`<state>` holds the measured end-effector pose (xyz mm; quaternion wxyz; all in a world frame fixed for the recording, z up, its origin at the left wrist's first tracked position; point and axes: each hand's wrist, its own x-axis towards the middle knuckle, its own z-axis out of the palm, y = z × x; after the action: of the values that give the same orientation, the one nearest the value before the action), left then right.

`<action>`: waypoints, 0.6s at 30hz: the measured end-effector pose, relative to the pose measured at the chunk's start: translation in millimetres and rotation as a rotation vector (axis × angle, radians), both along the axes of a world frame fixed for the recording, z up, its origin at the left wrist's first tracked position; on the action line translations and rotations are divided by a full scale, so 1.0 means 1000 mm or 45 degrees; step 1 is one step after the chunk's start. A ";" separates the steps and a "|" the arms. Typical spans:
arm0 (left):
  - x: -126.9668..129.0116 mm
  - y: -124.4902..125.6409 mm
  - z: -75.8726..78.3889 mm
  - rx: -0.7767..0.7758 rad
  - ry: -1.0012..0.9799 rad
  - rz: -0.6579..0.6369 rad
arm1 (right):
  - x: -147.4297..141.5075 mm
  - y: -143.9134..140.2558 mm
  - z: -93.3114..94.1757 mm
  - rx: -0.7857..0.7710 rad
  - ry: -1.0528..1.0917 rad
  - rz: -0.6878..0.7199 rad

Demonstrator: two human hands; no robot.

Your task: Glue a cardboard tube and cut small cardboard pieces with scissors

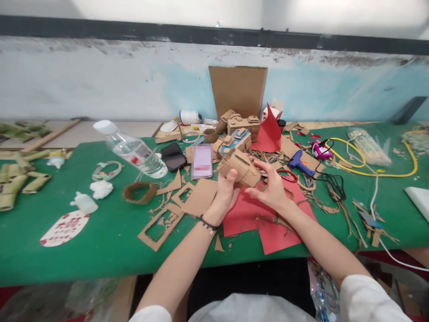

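Note:
Above the middle of the green table, a small cardboard model [243,167] with layered strips is held between both hands. My left hand [228,190] is closed around its left and lower side, thumb on the near face. From the right, my right hand [271,185] grips its other end between thumb and fingers. Beneath the hands lie red paper sheets [241,221] with cardboard bits on them. Close behind the model sits a blue and brown cardboard piece [234,144]. Beside my left hand rests a flat cardboard square [200,197].
A clear bottle [137,152] tilts at left near a dark phone [173,157] and a lit phone [202,161]. Right of the hands lie a blue glue gun [301,164], red-handled scissors [288,175] and a yellow cable [385,174]. Cardboard scraps [164,226] litter the green table [110,250].

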<state>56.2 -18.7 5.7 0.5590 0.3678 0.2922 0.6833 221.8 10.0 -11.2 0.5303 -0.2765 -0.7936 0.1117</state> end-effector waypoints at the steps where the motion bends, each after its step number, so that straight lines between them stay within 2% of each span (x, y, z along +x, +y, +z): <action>1: 0.001 0.000 0.000 -0.008 -0.009 0.003 | 0.000 -0.001 0.000 0.015 0.002 -0.010; 7: 0.001 -0.002 0.002 -0.040 0.068 0.065 | 0.000 -0.003 0.004 0.010 -0.057 -0.011; 12: 0.000 -0.002 0.002 -0.060 0.052 0.060 | 0.002 -0.001 0.006 0.097 -0.046 0.013; 18: -0.002 -0.002 -0.002 -0.082 0.085 0.044 | 0.003 -0.001 0.004 0.092 -0.070 0.004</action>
<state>54.7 -21.1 3.6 0.5486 0.3672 0.3389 0.6704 224.6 8.9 -7.0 0.5179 -0.2589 -0.8118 0.0760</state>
